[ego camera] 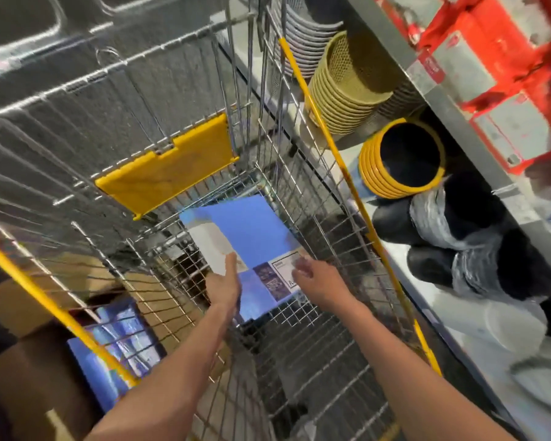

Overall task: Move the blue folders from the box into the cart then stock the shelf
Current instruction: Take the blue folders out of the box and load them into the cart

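while the left hand (225, 283) grips the blue folder (252, 229) inside the cart (347, 178), the right hand (315, 278) hangs over it, fingers loose.

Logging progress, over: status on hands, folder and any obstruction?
Left hand grips blue folder's edge; right hand open at its label. Folder low inside cart. More folders in box. Nothing blocking.

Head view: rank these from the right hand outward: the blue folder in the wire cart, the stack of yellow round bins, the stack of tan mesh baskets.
1. In the wire cart, the blue folder, at the fingertips of the right hand.
2. On the shelf to the right, the yellow round bins.
3. Farther along that shelf, the tan mesh baskets.
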### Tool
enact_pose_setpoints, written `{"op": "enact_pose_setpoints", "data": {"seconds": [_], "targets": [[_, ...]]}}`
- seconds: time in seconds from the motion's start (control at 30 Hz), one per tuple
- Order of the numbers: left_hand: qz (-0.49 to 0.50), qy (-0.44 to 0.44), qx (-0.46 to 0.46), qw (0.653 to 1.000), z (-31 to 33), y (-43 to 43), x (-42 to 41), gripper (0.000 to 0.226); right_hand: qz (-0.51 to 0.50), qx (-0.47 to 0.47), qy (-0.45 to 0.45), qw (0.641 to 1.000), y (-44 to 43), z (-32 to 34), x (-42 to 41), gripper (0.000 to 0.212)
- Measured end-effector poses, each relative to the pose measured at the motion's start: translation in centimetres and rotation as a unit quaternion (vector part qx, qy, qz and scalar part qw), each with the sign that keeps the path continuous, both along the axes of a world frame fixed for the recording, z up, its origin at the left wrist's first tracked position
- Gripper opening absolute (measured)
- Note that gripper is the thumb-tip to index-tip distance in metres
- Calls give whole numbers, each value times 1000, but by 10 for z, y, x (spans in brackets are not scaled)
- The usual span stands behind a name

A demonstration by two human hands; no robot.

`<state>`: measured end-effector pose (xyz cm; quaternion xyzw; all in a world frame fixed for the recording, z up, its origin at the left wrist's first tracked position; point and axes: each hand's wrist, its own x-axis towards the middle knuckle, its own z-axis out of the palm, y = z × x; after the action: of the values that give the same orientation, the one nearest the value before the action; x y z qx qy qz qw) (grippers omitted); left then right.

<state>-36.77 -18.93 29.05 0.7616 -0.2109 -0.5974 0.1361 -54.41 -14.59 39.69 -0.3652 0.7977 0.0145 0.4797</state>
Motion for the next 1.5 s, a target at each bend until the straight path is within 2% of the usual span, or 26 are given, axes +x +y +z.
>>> {"op": "enact_pose_setpoints", "data": {"seconds": [0.07, 0.17, 0.2, 0.3, 0.37, 0.47, 0.53, 0.57, 0.63, 0.7, 0.8, 0.9, 1.1, 1.27, 1.37, 1.5], "targets": [[-106, 4, 17, 994, -31, 2, 9, 66, -11, 5, -7, 1000, 3, -11, 1, 38], [-212, 36, 91, 972, -51, 8, 22, 32, 17, 29, -9, 999, 11, -25, 7, 39], [-236, 36, 97, 966, -60, 11, 27, 29, 29, 35, -5, 999, 13, -28, 8, 39], [-254, 25, 69, 965, -85, 17, 36, 38, 32, 40, -6, 999, 19, -32, 9, 39], [-243, 36, 51, 968, -78, 14, 30, 33, 14, 36, -6, 999, 22, -25, 8, 38], [-289, 8, -31, 957, -27, 3, 10, 35, -4, 14, 6, 1000, 30, -12, 4, 19], [-344, 9, -69, 936, -11, 0, 6, 36, -7, -1, 1, 1000, 37, -3, 3, 34], [-374, 6, -85, 924, 1, 1, 6, 34, -11, -21, 0, 1000, 41, 6, 2, 33], [-416, -14, -123, 901, 38, 8, 3, 34, -25, -56, -11, 998, 53, 23, 2, 14], [-470, -41, -168, 866, 72, 24, 3, 31, -33, -95, -14, 995, 68, 42, 2, 30], [-542, -103, -222, 804, 116, 60, 10, 28, -16, -110, -30, 993, 103, 71, 4, 33], [-543, -123, -287, 780, 154, 99, 19, 28, -4, -153, -43, 987, 138, 89, 4, 31], [-465, -109, -338, 811, 213, 183, 36, 24, 32, -210, -44, 976, 208, 136, 16, 28], [-361, -128, -406, 830, 242, 260, 73, 14, 13, -251, -101, 963, 249, 161, 53, 25], [-287, -135, -402, 859, 247, 295, 114, 14, 40, -258, -131, 956, 263, 162, 90, 20], [-248, -173, -365, 880, 242, 330, 176, 11, 85, -251, -174, 949, 271, 157, 145, 19]]}}
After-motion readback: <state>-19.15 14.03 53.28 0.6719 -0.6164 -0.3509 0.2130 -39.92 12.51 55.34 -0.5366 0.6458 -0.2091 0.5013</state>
